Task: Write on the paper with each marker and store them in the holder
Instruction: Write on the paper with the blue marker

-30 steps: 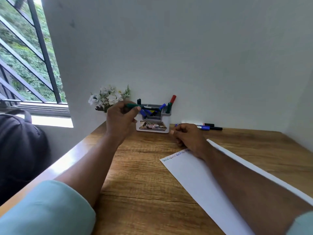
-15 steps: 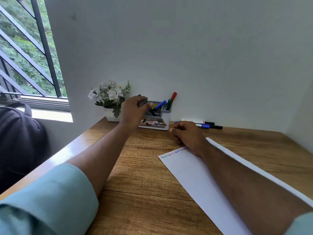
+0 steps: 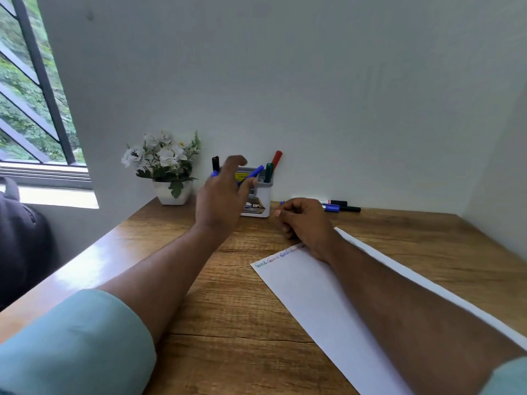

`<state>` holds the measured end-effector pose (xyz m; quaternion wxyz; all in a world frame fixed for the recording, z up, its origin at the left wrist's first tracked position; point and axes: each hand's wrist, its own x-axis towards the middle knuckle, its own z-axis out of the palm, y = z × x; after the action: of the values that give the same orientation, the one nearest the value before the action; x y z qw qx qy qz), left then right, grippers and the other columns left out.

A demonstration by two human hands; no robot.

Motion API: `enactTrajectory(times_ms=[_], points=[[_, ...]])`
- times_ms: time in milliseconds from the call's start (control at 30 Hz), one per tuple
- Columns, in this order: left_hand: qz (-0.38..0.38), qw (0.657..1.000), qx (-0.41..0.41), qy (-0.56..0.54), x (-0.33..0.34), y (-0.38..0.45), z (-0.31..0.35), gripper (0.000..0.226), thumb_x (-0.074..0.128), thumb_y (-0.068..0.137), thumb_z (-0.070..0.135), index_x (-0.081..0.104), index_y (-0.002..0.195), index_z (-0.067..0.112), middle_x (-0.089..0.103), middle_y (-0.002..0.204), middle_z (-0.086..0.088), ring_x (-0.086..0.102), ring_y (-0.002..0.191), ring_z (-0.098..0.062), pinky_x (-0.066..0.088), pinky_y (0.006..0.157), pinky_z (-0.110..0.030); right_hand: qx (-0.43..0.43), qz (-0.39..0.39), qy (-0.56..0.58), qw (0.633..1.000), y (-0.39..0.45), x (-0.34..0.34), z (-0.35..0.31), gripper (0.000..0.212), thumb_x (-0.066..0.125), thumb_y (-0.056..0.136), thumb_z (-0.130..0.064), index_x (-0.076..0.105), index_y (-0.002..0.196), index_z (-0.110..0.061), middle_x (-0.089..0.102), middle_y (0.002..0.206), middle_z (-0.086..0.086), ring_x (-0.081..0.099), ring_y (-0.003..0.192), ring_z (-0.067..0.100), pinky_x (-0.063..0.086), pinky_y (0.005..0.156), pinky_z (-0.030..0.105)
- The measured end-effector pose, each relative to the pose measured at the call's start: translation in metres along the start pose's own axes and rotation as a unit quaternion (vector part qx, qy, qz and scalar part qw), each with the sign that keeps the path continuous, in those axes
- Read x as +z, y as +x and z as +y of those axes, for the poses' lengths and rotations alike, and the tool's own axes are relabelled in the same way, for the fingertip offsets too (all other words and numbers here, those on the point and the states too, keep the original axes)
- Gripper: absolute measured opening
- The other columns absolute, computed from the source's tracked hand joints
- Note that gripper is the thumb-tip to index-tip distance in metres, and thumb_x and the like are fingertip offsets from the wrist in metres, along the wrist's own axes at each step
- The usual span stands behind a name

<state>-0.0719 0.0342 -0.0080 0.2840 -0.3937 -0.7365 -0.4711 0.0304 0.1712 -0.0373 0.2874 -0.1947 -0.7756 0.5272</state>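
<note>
A grey and white marker holder (image 3: 261, 198) stands against the back wall. Several markers stick out of it, among them a red one (image 3: 276, 158), a green one (image 3: 268, 172), a blue one (image 3: 255, 172) and a black one (image 3: 216, 164). My left hand (image 3: 221, 196) hovers in front of the holder with fingers spread and nothing in it. My right hand (image 3: 306, 223) rests on the top of the white paper (image 3: 319, 297), fingers curled; what it holds is hidden. Coloured words run along the paper's top edge. Loose markers (image 3: 338, 206) lie on the desk behind my right hand.
A white pot of flowers (image 3: 166, 166) stands left of the holder. The wooden desk (image 3: 228, 303) meets white walls at the back and right. A barred window (image 3: 31, 89) and a dark bag (image 3: 20, 240) are at the left.
My left hand carried a green marker to the holder, let it go there and has pulled back a little with fingers spread. My right hand has stayed on the paper.
</note>
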Motion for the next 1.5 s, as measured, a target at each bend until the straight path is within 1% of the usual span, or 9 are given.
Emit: enactTrajectory(times_ms=[267, 467, 767, 867, 933, 1000, 1167, 1367, 1500], points=[[-0.236, 0.971, -0.012, 0.032, 0.057, -0.023, 0.028, 0.02, 0.055, 0.094, 0.03, 0.065, 0.107, 0.018, 0.068, 0.098, -0.001, 0.061, 0.086, -0.016, 0.054, 0.079, -0.035, -0.072, 0.147, -0.12, 0.979, 0.031, -0.045, -0.008, 0.009, 0.068, 0.082, -0.007, 0.075, 0.088, -0.008, 0.072, 0.087, 0.002, 0.064, 0.08, 0.013, 0.046, 0.073, 0.022], [-0.305, 0.95, 0.02, 0.072, 0.065, -0.022, 0.014, 0.022, 0.055, 0.093, 0.022, 0.068, 0.109, 0.018, 0.067, 0.109, -0.002, 0.06, 0.097, -0.016, 0.05, 0.087, -0.032, -0.045, -0.006, -0.519, 0.854, 0.059, -0.072, 0.017, 0.042, 0.057, 0.082, -0.007, 0.062, 0.12, -0.022, 0.059, 0.126, 0.008, 0.058, 0.112, 0.029, 0.046, 0.093, 0.034], [-0.3, 0.952, 0.023, 0.061, 0.071, -0.02, 0.008, 0.023, 0.055, 0.093, 0.027, 0.068, 0.11, 0.021, 0.066, 0.11, 0.0, 0.059, 0.096, -0.016, 0.049, 0.085, -0.031, -0.066, -0.108, -0.691, 0.711, 0.074, -0.06, 0.0, 0.026, 0.056, 0.086, -0.013, 0.059, 0.112, -0.015, 0.056, 0.116, 0.012, 0.06, 0.102, 0.032, 0.044, 0.073, 0.034], [-0.264, 0.963, 0.031, 0.033, 0.066, -0.022, 0.013, 0.032, 0.049, 0.096, 0.036, 0.061, 0.122, 0.021, 0.063, 0.116, 0.0, 0.056, 0.098, -0.013, 0.046, 0.084, -0.029, -0.121, -0.058, -0.576, 0.806, 0.068, -0.069, -0.018, 0.01, 0.061, 0.083, -0.027, 0.056, 0.085, -0.018, 0.062, 0.091, 0.006, 0.062, 0.086, 0.029, 0.047, 0.066, 0.031], [-0.229, 0.973, 0.036, -0.014, 0.061, -0.024, 0.019, 0.043, 0.047, 0.096, 0.045, 0.052, 0.132, 0.023, 0.059, 0.12, 0.003, 0.054, 0.098, -0.01, 0.044, 0.083, -0.027, -0.117, -0.015, -0.358, 0.926, 0.05, -0.075, -0.031, 0.017, 0.067, 0.079, -0.022, 0.055, 0.072, -0.012, 0.061, 0.072, 0.004, 0.062, 0.073, 0.02, 0.044, 0.058, 0.027], [-0.21, 0.973, 0.034, -0.084, 0.056, -0.027, 0.028, 0.051, 0.049, 0.092, 0.053, 0.049, 0.134, 0.024, 0.059, 0.116, 0.007, 0.056, 0.096, -0.01, 0.048, 0.08, -0.029, -0.102, -0.034, -0.145, 0.984, 0.024, -0.075, -0.038, 0.019, 0.073, 0.08, -0.017, 0.062, 0.076, -0.002, 0.064, 0.068, 0.01, 0.061, 0.064, 0.014, 0.046, 0.058, 0.023], [-0.212, 0.962, 0.082, -0.152, 0.056, -0.03, 0.036, 0.033, 0.054, 0.091, 0.04, 0.06, 0.09, 0.007, 0.061, 0.073, -0.001, 0.053, 0.065, -0.015, 0.045, 0.057, -0.034, -0.061, -0.08, 0.058, 0.993, -0.01, -0.071, -0.019, 0.017, 0.073, 0.082, -0.011, 0.065, 0.07, -0.002, 0.061, 0.06, 0.011, 0.061, 0.058, 0.023, 0.053, 0.059, 0.033], [-0.281, 0.939, 0.05, -0.191, 0.053, -0.024, 0.03, 0.015, 0.053, 0.097, 0.015, 0.061, 0.093, 0.003, 0.062, 0.077, -0.008, 0.055, 0.068, -0.017, 0.042, 0.058, -0.021, -0.022, -0.147, 0.107, 0.983, -0.009, -0.078, -0.02, 0.013, 0.064, 0.085, -0.005, 0.07, 0.075, -0.003, 0.07, 0.067, 0.012, 0.068, 0.058, 0.022, 0.057, 0.056, 0.03], [-0.305, 0.933, -0.017, -0.188, 0.044, -0.02, 0.022, 0.023, 0.039, 0.103, 0.019, 0.058, 0.093, 0.011, 0.053, 0.067, 0.008, 0.05, 0.049, 0.004, 0.036, 0.048, -0.007, 0.005, -0.034, 0.236, 0.971, -0.005, -0.094, -0.03, 0.01, 0.058, 0.089, -0.003, 0.064, 0.081, 0.0, 0.071, 0.068, 0.016, 0.072, 0.062, 0.025, 0.061, 0.06, 0.034]])
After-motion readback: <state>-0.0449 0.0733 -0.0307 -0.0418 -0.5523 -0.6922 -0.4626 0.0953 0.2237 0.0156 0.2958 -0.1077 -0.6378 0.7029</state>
